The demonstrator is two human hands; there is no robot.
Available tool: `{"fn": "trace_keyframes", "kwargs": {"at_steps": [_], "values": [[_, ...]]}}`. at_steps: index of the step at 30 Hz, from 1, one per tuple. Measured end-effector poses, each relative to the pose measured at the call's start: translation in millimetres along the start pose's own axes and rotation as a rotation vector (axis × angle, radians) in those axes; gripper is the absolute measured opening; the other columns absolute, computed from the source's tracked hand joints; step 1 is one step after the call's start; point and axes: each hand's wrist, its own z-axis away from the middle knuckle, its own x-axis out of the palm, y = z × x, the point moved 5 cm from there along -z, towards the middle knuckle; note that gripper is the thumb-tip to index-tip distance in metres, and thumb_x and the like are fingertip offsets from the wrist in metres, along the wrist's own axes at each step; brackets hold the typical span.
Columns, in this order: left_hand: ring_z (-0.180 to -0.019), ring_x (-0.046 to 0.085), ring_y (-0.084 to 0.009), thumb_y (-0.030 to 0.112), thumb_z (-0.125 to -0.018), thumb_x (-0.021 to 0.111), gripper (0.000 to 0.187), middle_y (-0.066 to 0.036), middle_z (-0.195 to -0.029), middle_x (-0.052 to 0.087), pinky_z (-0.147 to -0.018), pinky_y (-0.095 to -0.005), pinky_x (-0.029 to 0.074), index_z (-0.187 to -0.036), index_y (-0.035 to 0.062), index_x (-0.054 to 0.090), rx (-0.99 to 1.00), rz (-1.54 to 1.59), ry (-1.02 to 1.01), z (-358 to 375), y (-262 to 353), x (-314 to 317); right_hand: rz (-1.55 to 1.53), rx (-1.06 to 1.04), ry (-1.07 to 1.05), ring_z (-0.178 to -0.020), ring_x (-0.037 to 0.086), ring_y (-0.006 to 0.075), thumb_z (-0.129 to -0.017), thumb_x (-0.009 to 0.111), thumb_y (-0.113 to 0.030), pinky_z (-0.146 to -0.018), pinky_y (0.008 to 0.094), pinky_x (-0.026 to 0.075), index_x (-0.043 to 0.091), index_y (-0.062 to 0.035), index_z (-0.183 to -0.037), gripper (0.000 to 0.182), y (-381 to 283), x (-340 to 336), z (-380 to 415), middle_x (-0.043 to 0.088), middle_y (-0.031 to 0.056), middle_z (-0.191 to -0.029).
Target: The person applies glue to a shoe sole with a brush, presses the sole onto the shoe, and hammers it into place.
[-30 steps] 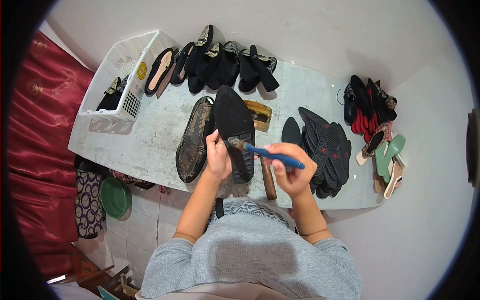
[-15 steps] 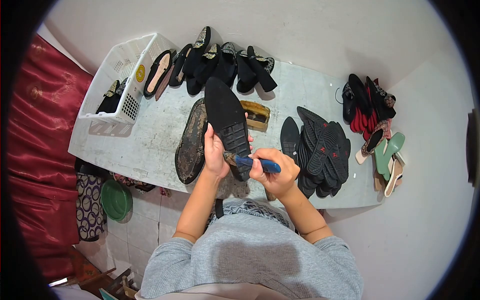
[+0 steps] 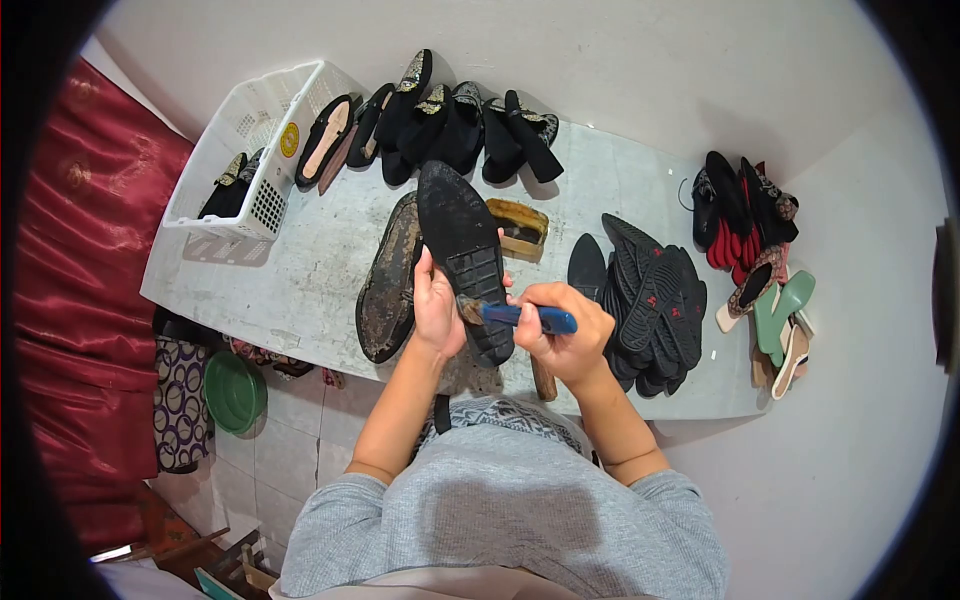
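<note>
A black shoe sole lies tilted in my left hand, which grips it from beneath with fingertips showing at its right edge. My right hand is closed round the blue handle of a brush, whose bristles touch the ridged part of the sole. Just left of it a worn shoe rests with its stained underside up. Beyond, a yellowish container holds something dark. A separate black sole lies to the right, beside a pile of black soles.
A white basket with shoes stands at the table's back left. Black shoes line the back edge. Red-lined shoes and green soles sit at the right. A wooden handle lies near the front edge; a green basin is below.
The brush and my right hand have shifted slightly right. The sole has turned a little, and its surface looks shinier. The wooden handle at the front edge shows more.
</note>
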Motion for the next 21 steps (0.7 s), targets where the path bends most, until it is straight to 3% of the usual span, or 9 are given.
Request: {"fn": "trace_keyframes", "kwargs": {"at_steps": [5,7,12,15,17,21], "values": [[-0.086,0.059,-0.0240,0.053,-0.092,0.016,0.066,-0.011,-0.127,0.050,-0.078,-0.0378,0.050,-0.130,0.0039,0.040,0.016,-0.031,0.082,-1,-5,14,-0.171,0.020,0.141,-0.061,0.063,0.0206,-0.073,0.066,-0.006,-0.056,0.0272,0.051,0.060,-0.0011,-0.080,0.010,4,1,2,0.064,0.0082,-0.075],[-0.085,0.059,-0.0239,0.053,-0.092,0.016,0.066,-0.011,-0.126,0.051,-0.078,-0.0376,0.050,-0.129,0.0037,0.041,0.007,-0.032,0.143,-2,-5,12,-0.195,-0.080,0.169,-0.062,0.064,0.0213,-0.074,0.065,-0.006,-0.057,0.0279,0.052,0.060,-0.0012,-0.080,0.010,-1,3,1,0.064,0.0083,-0.076],[-0.090,0.059,-0.0227,0.052,-0.093,0.017,0.065,-0.011,-0.124,0.053,-0.081,-0.0367,0.049,-0.128,0.0040,0.042,-0.008,-0.062,-0.012,-2,-4,7,-0.065,-0.105,0.128,-0.061,0.063,0.0202,-0.072,0.064,-0.004,-0.055,0.0270,0.051,0.059,-0.0014,-0.078,0.008,1,-2,5,0.064,0.0077,-0.075],[-0.091,0.059,-0.0220,0.053,-0.092,0.017,0.065,-0.011,-0.124,0.053,-0.081,-0.0360,0.049,-0.128,0.0040,0.042,-0.023,-0.061,0.013,-2,-5,8,-0.044,0.010,0.011,-0.061,0.063,0.0198,-0.071,0.063,-0.003,-0.055,0.0267,0.051,0.059,-0.0013,-0.078,0.008,4,-2,4,0.064,0.0075,-0.075],[-0.091,0.059,-0.0221,0.053,-0.092,0.017,0.065,-0.011,-0.124,0.052,-0.081,-0.0360,0.049,-0.128,0.0040,0.042,-0.038,-0.055,0.007,-1,-7,11,-0.183,-0.003,0.113,-0.062,0.063,0.0197,-0.071,0.063,-0.003,-0.055,0.0268,0.051,0.059,-0.0015,-0.078,0.008,7,-2,6,0.064,0.0075,-0.075],[-0.091,0.059,-0.0224,0.052,-0.092,0.018,0.065,-0.012,-0.125,0.052,-0.082,-0.0360,0.049,-0.128,0.0040,0.041,-0.031,-0.082,-0.016,1,-8,17,-0.172,-0.102,0.186,-0.061,0.063,0.0194,-0.071,0.063,-0.003,-0.055,0.0267,0.051,0.059,-0.0019,-0.079,0.009,-2,1,4,0.064,0.0072,-0.075]]}}
